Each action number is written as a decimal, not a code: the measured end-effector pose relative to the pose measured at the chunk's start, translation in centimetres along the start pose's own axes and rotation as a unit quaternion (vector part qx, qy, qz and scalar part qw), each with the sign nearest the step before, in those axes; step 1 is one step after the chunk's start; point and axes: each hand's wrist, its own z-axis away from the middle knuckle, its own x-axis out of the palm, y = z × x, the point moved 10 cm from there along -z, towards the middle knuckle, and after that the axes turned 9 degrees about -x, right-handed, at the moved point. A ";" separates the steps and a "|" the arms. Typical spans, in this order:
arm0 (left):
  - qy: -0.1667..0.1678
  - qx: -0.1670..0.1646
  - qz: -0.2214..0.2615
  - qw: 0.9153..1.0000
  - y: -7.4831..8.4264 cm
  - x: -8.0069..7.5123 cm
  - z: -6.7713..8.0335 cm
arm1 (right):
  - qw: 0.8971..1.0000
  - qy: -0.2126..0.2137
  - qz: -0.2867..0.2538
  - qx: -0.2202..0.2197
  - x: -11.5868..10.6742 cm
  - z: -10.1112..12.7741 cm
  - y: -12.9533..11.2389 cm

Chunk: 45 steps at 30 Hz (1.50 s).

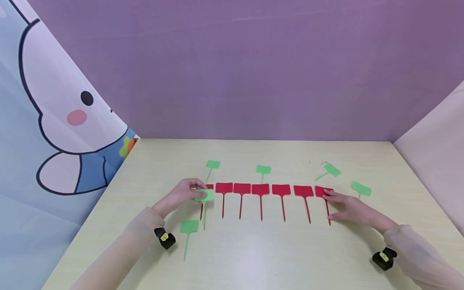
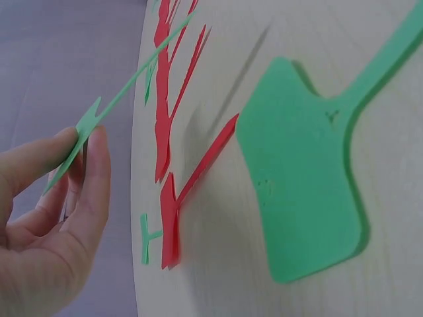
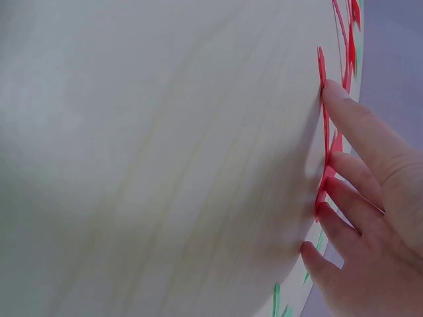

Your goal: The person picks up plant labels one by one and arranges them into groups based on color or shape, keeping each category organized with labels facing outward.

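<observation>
My left hand pinches a green T-shaped plant label by its head, with the stem pointing toward me. In the left wrist view the pinched label is lifted above the table, thumb and fingers on opposite faces. It overlaps the leftmost red plant label in the head view. Several red labels lie in a side-by-side row, stems toward me. At the row's right end, my right hand rests on the last red label. Its fingers touch the head and its thumb the stem.
Nearest to me at left lies a loose green label, below the left hand. Behind the row are green labels at left, middle and right. Another green label lies beyond the right hand. A purple backdrop borders the table's far edge.
</observation>
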 end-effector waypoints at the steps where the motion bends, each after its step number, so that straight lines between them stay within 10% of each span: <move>1: -0.001 -0.001 -0.003 1.000 0.0 0.1 0.1 | 1.000 0.000 0.000 0.000 0.0 0.0 0.0; 25: -0.074 0.009 -0.062 0.995 -1.0 3.0 1.7 | 1.000 0.004 -0.015 0.004 -0.1 0.1 -0.2; 45: -0.034 -0.016 -0.098 0.994 -1.8 3.0 1.9 | 1.000 0.004 -0.013 0.003 -0.1 0.1 -0.3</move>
